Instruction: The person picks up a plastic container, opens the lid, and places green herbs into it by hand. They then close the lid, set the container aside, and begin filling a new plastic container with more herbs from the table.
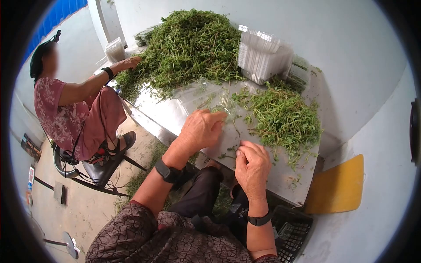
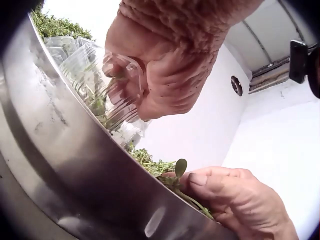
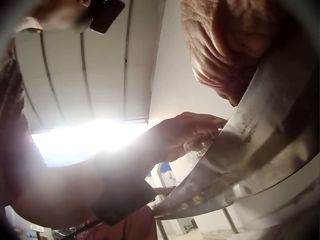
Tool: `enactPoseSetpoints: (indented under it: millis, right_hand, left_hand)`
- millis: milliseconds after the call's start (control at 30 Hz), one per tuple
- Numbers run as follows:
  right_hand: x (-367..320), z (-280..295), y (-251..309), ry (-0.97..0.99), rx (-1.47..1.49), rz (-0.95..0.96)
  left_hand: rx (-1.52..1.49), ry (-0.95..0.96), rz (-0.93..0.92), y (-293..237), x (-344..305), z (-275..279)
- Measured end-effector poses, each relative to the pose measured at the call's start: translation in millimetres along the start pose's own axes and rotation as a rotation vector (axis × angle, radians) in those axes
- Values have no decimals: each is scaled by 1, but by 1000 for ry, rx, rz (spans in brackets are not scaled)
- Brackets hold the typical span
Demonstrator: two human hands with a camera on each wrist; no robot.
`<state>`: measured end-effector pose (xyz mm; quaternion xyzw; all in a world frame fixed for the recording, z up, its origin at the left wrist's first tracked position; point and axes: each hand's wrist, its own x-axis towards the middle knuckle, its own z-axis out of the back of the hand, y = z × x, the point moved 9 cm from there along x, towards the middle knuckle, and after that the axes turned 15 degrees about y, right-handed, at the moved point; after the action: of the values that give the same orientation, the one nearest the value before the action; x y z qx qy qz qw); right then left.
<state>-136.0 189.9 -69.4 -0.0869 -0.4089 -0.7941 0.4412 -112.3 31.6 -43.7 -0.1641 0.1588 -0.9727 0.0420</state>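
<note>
My left hand is at the clear plastic box on the metal table, its fingers curled at the box's near side. In the left wrist view those fingers show through the ribbed clear wall, with green stems inside. Lower and to the right, my right hand pinches a green sprig between thumb and fingers at the table's edge. A loose heap of leafy greens lies just beyond the right hand. The right wrist view shows the right hand's underside close, its fingertips hidden behind the table edge.
A large mound of greens covers the table's far side. Stacked clear boxes stand beside it. Another person sits at the left, one hand at the mound. A yellow board and a black crate are at the right.
</note>
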Motion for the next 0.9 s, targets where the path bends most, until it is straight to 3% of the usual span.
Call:
enactPoseSetpoints:
  millis: [467, 600, 667, 900]
  right_hand:
    - [0, -3, -4, 3, 25, -2]
    - [1, -2, -1, 18, -4, 19]
    - [1, -3, -2, 16, -7, 19]
    - [1, -2, 0, 7, -18, 17]
  left_hand:
    - [103, -165, -50, 3, -31, 22]
    - [93, -102, -58, 11, -35, 11]
    - [75, -314, -49, 6, -47, 27]
    - [67, -425, 24, 29, -66, 20]
